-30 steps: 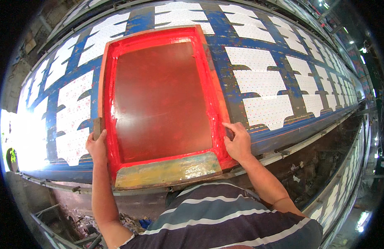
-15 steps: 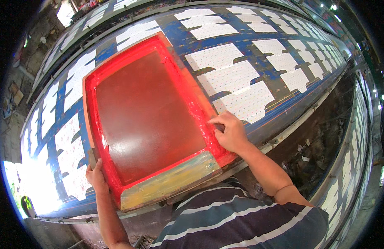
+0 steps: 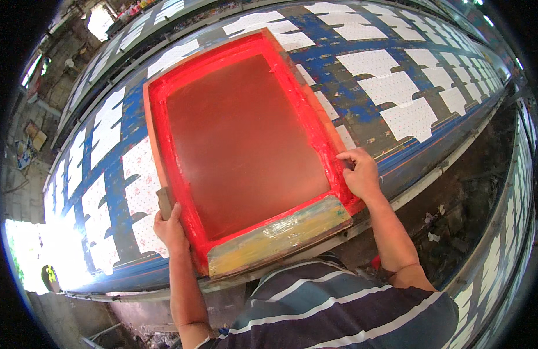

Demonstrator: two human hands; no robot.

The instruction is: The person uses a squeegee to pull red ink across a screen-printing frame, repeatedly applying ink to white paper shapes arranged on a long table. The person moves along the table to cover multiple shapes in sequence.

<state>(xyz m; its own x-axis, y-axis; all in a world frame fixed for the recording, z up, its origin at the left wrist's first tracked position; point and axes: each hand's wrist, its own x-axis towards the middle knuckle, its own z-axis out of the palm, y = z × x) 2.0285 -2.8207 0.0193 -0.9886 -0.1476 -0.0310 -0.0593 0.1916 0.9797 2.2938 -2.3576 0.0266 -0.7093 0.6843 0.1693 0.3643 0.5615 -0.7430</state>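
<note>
A large screen-printing frame (image 3: 155, 131) with a reddish-brown mesh lies over the long table. Red ink or coating lines its inner border, and a yellow-grey smeared strip (image 3: 280, 235) crosses its near end. My left hand (image 3: 171, 231) is closed on the frame's left edge, beside a small wooden block (image 3: 164, 200). On the right edge, near the close corner, my right hand (image 3: 362, 174) grips the frame with fingers curled over it. White cut fabric pieces with coloured dots (image 3: 391, 90) lie to the right. Left of the frame, a fabric piece (image 3: 142, 189) carries reddish prints.
The blue-stained table (image 3: 362, 116) runs far to the right, with rows of white pieces along it. A rail (image 3: 437, 168) follows its near edge. Beyond a dark littered gap (image 3: 455, 203), another table with white pieces (image 3: 501, 250) stands at right. Bright light floods in at left.
The screen frame has shifted right along the table with both hands on it. It now covers most of the neighbouring dotted piece, and a red-printed piece shows at its left.
</note>
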